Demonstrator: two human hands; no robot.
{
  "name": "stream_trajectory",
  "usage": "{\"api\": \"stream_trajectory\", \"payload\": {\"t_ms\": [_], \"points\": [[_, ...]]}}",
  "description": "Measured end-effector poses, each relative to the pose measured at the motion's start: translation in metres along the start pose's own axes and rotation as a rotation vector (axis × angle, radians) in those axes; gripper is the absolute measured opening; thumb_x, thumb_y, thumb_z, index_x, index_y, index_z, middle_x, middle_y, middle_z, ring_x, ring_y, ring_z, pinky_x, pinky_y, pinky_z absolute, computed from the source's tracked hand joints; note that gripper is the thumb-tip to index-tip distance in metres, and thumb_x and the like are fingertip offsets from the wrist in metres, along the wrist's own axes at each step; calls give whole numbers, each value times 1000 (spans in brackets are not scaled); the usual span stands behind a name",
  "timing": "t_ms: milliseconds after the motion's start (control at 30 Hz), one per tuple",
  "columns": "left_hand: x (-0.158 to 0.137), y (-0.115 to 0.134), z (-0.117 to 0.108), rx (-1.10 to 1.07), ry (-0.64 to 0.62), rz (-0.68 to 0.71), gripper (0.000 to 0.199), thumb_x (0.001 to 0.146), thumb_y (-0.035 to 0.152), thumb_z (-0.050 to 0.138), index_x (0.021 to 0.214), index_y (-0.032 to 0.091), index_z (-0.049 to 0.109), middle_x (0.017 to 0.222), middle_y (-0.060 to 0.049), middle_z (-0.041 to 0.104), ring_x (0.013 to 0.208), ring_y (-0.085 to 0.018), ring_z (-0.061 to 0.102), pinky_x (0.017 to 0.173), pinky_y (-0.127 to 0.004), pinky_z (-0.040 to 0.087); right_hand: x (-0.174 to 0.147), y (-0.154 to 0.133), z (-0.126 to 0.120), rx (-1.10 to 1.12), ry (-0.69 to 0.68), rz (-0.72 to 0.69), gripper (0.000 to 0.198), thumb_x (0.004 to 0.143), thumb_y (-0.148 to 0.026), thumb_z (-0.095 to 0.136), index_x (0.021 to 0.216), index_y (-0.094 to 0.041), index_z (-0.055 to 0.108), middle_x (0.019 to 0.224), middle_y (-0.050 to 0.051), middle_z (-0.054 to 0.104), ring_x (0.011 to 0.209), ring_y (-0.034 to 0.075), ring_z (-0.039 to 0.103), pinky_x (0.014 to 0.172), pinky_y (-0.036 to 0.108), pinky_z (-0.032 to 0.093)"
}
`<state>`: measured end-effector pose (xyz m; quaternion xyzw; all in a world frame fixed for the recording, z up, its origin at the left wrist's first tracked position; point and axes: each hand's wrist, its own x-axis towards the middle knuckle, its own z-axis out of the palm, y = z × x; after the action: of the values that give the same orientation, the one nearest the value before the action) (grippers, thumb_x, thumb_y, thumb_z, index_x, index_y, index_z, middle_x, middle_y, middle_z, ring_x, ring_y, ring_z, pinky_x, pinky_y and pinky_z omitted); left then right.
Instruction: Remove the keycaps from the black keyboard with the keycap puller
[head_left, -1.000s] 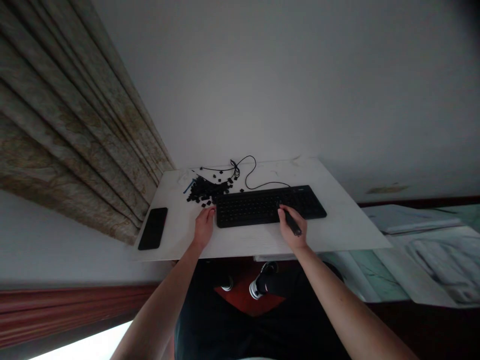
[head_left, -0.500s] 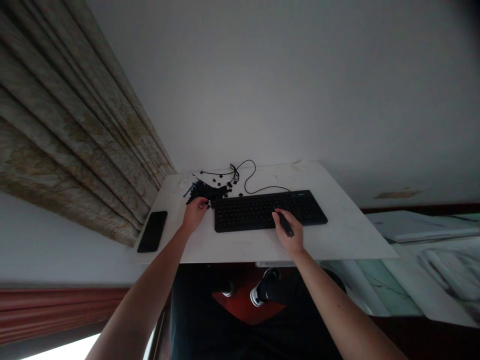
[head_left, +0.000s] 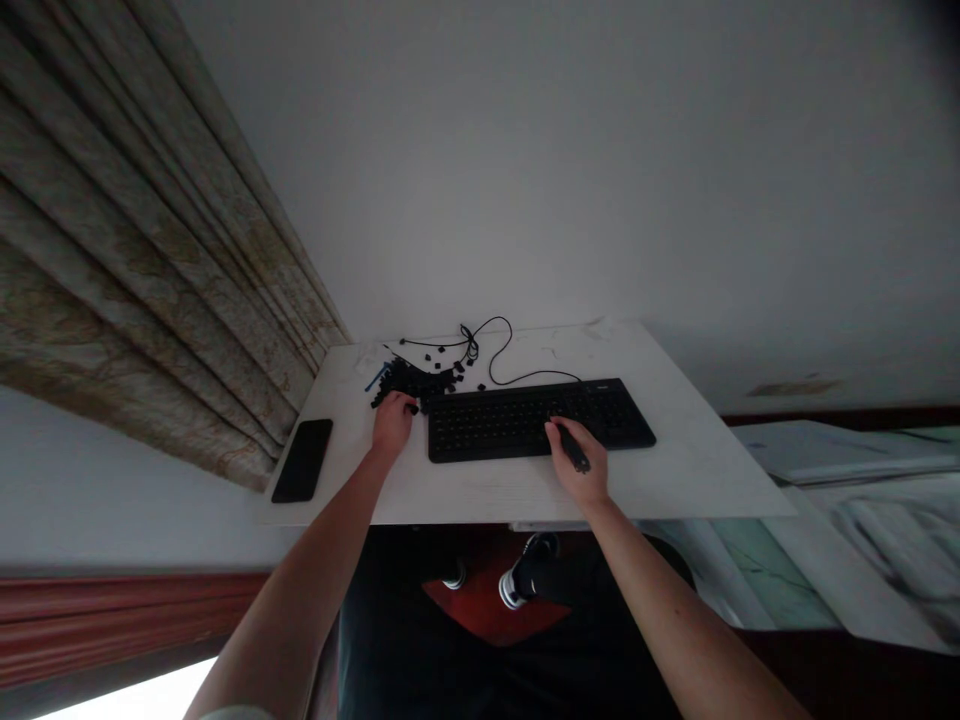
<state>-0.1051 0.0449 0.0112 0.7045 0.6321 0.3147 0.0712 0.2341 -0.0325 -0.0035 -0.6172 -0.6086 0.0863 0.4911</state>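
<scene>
My left hand (head_left: 391, 424) is at the near edge of a heap of small black keycaps (head_left: 409, 379), left of the keyboard. Its fingers are curled together, and a dark piece shows at the fingertips; whether it is gripped I cannot make out. A black keyboard (head_left: 487, 425) lies lengthwise on the white table. Over its right half, my right hand (head_left: 581, 470) is closed around a slim black-handled tool (head_left: 576, 452). The handle's butt points toward me, and the tip, by the keys, is too small to identify.
A black phone (head_left: 303, 460) lies at the table's left edge. The keyboard's cable (head_left: 499, 352) loops behind it, among several loose keycaps. A blue strip (head_left: 377, 377) sticks out beside the heap. Curtains (head_left: 202, 250) hang on the left, with a wall behind the white table (head_left: 697, 460).
My left hand has turned and shifted slightly at the heap, its fingertips moving a little left and closer to the keycaps. My right hand stays over the keyboard with the tool.
</scene>
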Motion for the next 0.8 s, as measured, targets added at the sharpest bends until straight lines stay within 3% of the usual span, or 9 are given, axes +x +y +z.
{"api": "stream_trajectory", "payload": {"t_ms": [133, 300, 567, 700, 800], "points": [[-9, -1, -5, -64, 37, -43, 23, 79, 2, 52, 79, 19, 67, 93, -6, 65, 90, -21, 65, 90, -38, 53, 0, 1, -1, -7, -14, -3, 43, 95, -55, 49, 103, -19, 71, 104, 12, 75, 98, 27, 71, 91, 42, 54], [-39, 7, -8, -101, 189, -24, 23, 81, 3, 48, 81, 21, 63, 91, -5, 63, 96, -21, 62, 94, -39, 51, 1, 2, 0, -17, 1, -2, 42, 94, -55, 50, 102, -20, 71, 104, 12, 75, 97, 27, 71, 91, 42, 54], [-82, 57, 11, -260, 9, 122, 22, 83, 11, 56, 101, 21, 63, 109, -7, 62, 107, -22, 60, 99, -39, 51, 2, 5, 1, 16, 69, -30, 37, 91, -51, 55, 101, -19, 71, 99, 11, 74, 88, 25, 70, 85, 40, 55], [-83, 61, 14, -225, -62, 159, 32, 81, 10, 59, 111, 22, 63, 120, -9, 60, 116, -23, 57, 105, -42, 48, 2, -4, -2, 89, 107, 38, 37, 89, -52, 59, 98, -18, 71, 95, 11, 74, 84, 24, 70, 81, 40, 56], [-83, 58, 16, -202, -56, 171, 32, 84, 14, 61, 114, 21, 63, 121, -9, 61, 117, -24, 57, 105, -42, 48, 5, -26, 2, 182, 88, 105, 36, 85, -53, 64, 90, -18, 71, 91, 11, 74, 83, 24, 70, 80, 39, 57]]}}
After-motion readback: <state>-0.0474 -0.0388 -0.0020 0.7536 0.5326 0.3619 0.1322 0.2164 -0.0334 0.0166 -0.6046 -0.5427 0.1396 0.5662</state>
